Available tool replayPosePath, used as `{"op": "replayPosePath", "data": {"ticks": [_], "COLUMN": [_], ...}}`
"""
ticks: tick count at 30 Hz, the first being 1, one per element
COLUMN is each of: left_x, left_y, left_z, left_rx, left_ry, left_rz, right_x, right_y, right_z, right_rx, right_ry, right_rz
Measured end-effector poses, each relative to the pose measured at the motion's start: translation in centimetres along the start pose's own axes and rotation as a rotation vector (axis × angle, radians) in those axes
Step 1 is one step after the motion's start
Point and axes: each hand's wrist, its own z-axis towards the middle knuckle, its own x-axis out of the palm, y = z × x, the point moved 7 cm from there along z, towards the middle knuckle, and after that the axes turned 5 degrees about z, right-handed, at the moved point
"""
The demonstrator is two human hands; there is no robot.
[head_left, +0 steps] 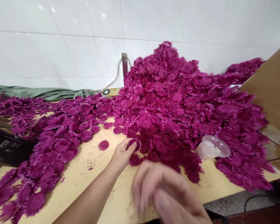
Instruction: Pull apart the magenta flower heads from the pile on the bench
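A: Where is the left hand?

B: The left hand [124, 153] is stretched out over the wooden table [91, 177], at the foot of the big heap [168, 99] of magenta flower pieces. Its thumb and fingers are pinched on one flower piece [134, 143] at the heap's near edge.

A: And the right hand?

B: The right hand [164, 191] is low in the foreground, closer to the camera, just in front of the heap's lower edge. It is badly smeared by motion, so I cannot tell whether its fingers are curled or loose, or whether they hold anything.

A: What lies around them?

B: A single loose flower [103, 145] lies alone on the bare wood, to the left of the left hand. Beyond it a flatter spread [60, 146] of the same pieces runs along the left side of the table. A clear plastic cup [213, 147] lies on its side against the heap's right slope. A sheet of cardboard [270, 93] leans in from the right edge, a black box [9, 148] sits at the far left, and a green cloth [44, 92] lies along the foot of the white tiled wall [84, 37]
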Motion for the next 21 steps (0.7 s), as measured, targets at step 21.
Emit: {"op": "replayPosePath", "data": {"ticks": [21], "left_x": [0.7], "left_y": [-0.4], "left_z": [-0.3], "left_rx": [0.027], "left_ry": [0.057], "left_rz": [0.046], "right_x": [-8.2], "right_y": [-2.2], "right_z": [7.6], "right_rx": [0.009], "right_ry": [-0.493], "right_rz": [-0.756]}}
